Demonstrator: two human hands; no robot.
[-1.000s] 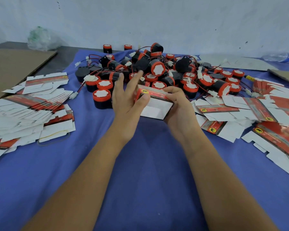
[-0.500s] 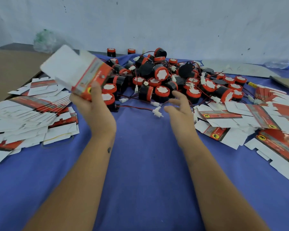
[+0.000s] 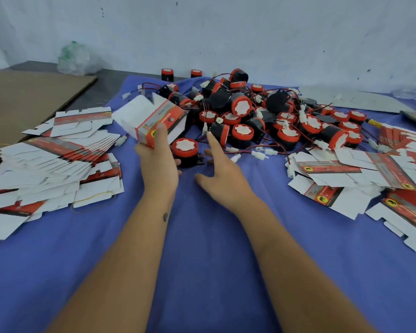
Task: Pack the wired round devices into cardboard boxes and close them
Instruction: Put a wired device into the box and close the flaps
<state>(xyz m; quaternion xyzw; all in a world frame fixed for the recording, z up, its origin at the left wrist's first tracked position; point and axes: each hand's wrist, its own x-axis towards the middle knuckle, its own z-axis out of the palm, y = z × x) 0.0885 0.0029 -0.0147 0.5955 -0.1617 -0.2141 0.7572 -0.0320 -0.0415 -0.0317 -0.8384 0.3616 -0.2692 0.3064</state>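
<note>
barely started tbh: left hand point(image 3: 157, 159) holds one folded box point(image 3: 151, 121), right hand point(image 3: 222, 174) spread wide near a loose device point(image 3: 185, 150), huge pile point(image 3: 262, 116) left.

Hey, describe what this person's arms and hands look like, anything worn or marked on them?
Both forearms are bare, with no sleeves in view. The left hand and right hand wear no gloves; no rings or watch show. A small dark mark sits on the left forearm.
</note>
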